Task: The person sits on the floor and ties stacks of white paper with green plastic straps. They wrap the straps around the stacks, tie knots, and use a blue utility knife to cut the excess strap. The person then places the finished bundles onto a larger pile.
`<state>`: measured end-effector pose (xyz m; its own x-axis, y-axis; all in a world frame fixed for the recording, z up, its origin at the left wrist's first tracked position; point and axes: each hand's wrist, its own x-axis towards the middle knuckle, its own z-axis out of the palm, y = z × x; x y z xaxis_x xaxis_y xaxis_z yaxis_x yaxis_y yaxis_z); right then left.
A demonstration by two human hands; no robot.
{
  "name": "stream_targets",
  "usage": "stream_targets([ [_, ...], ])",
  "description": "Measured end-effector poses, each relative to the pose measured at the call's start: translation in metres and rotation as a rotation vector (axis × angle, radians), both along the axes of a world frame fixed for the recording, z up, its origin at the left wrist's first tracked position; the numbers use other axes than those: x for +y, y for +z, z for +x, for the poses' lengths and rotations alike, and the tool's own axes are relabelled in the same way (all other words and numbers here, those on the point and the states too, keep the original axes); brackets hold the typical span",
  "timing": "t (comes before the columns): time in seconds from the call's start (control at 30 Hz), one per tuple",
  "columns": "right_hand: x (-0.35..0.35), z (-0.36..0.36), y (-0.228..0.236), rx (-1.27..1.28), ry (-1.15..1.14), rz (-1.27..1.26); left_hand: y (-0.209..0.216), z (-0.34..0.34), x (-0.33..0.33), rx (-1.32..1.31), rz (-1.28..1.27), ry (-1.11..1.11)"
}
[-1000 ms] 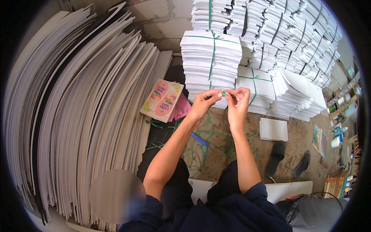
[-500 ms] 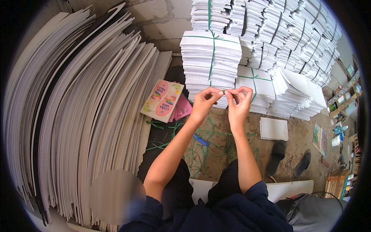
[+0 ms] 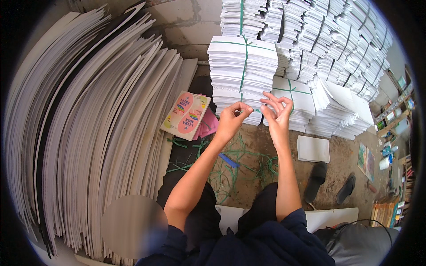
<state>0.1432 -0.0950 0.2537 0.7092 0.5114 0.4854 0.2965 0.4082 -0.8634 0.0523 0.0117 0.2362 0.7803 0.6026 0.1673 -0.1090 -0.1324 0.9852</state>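
Observation:
My left hand (image 3: 231,119) pinches a short piece of green plastic string (image 3: 257,111) between thumb and fingertips. The string's other end reaches toward my right hand (image 3: 278,117), whose fingers are spread apart; whether they touch it I cannot tell. Both hands are held over the floor, in front of a tall stack of white sheets (image 3: 242,62) tied crosswise with green string. Behind my right hand a lower tied bundle (image 3: 301,104) shows in part.
Tall white sheets (image 3: 102,133) stand on edge along the left. A printed carton piece (image 3: 185,115) lies on pink card (image 3: 208,124). Green string scraps (image 3: 230,177) and a blue strip-like object (image 3: 228,160) lie on the floor (image 3: 284,177). To the right are white sheets (image 3: 313,149) and black slippers (image 3: 316,181).
My right hand has come away from the left, its fingers opening out. The left hand keeps its pinch, and a short length of green string now shows between them.

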Motion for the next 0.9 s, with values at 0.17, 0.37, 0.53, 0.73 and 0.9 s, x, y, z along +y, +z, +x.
stream_targets([
  [0.17,0.002,-0.005,-0.004,-0.007,0.089,-0.121,-0.002,0.002,-0.006,-0.055,-0.038,-0.025],
  [0.37,0.004,0.000,-0.008,0.058,0.018,-0.080,0.004,0.006,-0.012,-0.085,-0.104,-0.042],
  [0.53,-0.003,0.003,-0.003,0.181,0.006,-0.040,0.013,0.003,-0.022,-0.157,-0.411,-0.022],
  [0.73,-0.002,0.009,-0.007,0.192,-0.024,-0.036,0.010,0.004,-0.020,-0.129,-0.356,0.030],
  [0.9,-0.001,0.015,-0.016,0.175,-0.021,-0.058,0.005,0.003,-0.015,-0.134,-0.430,-0.016],
])
